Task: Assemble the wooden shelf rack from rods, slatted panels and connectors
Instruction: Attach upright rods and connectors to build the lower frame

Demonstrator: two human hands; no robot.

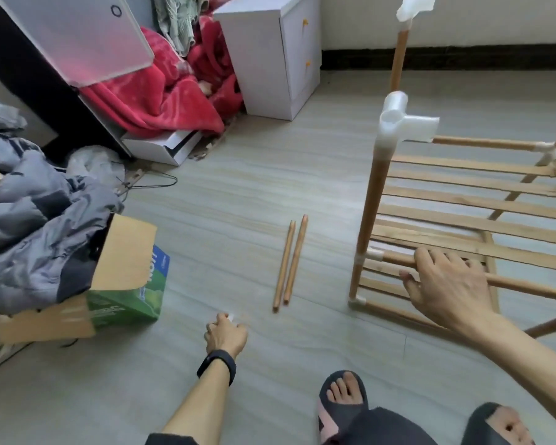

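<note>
Here, right hand grips a rack rod; left hand pinches a connector; loose rods lie between.

Half-built rack — two loose rods

The pale wood-grain floor carries two loose rods lying side by side near its middle. The rack stands on it at right. At left sits a green box with open flaps, a grey jacket heaped over it. At the back are a white cabinet and a red blanket.
</note>
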